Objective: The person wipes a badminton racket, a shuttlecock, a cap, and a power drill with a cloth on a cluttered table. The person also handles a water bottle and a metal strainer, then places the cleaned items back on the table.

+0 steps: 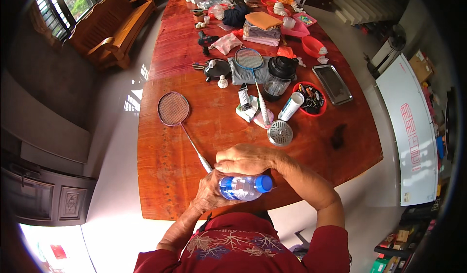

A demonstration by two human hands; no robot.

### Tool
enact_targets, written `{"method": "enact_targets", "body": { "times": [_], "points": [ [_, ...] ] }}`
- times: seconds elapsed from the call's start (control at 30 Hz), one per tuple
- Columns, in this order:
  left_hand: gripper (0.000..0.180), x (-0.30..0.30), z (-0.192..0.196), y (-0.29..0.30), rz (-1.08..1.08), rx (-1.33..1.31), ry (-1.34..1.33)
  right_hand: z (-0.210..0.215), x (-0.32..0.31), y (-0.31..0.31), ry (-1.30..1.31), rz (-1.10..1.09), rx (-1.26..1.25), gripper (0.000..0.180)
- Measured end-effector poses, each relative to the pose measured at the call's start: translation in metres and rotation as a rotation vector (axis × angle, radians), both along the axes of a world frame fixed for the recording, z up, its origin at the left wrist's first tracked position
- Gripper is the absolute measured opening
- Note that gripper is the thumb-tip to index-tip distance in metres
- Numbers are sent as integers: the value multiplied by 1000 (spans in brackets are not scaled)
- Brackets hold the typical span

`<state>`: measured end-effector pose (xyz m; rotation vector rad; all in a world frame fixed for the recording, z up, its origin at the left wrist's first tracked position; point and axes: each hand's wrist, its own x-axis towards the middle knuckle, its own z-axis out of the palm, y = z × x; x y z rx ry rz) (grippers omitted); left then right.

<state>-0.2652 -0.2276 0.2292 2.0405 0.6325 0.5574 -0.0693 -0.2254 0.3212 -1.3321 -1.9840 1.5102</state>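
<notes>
- Bench (112,27), wooden, at upper left of the frame; stands apart from the red-brown table (165,185).
- Pink-rimmed racket (173,108), left of centre; lies flat, handle slanting down to the right, its end reaching the left hand area; contact not determinable.
- Left hand (210,193), lower centre; fingers closed about the bottle.
- Shuttlecock (223,81), white, upper centre; upright on the table.
- Bottle (243,189), clear with blue label and blue cap, lower centre; appears tilted in the frame, cap toward the right.
- Right hand (245,158), just above the bottle in the frame; bent, fingertips over the left hand; whether it grips anything cannot be told.
- Blue-rimmed racket (249,59), upper centre; head over folded grey cloth (238,73).
- Slotted metal disc (280,133), right of centre; white canister (291,106) nearby, tilted against a red bowl (314,115) of small dark items.
- Dark tray (332,84), upper right; beside the bowl.
- White board (411,132), far right; off the table.
</notes>
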Motion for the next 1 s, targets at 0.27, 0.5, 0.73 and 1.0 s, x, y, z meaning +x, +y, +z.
{"method": "enact_targets", "body": {
  "times": [0.27,0.5,0.73,1.0],
  "points": [
    [83,-2,-13,-2,236,-668,-497,-105,-52,-18,1084,-737,26,25],
    [79,4,-23,-5,482,-444,-521,-144,-78,-29,1027,-1124,-11,32],
    [73,15,-10,-2,274,-391,-537,-195,-86,-63,1324,-884,-269,35],
    [87,35,-34,1,357,-333,-429,-152,-84,-119,1198,-1040,-415,20]
  ]
}}
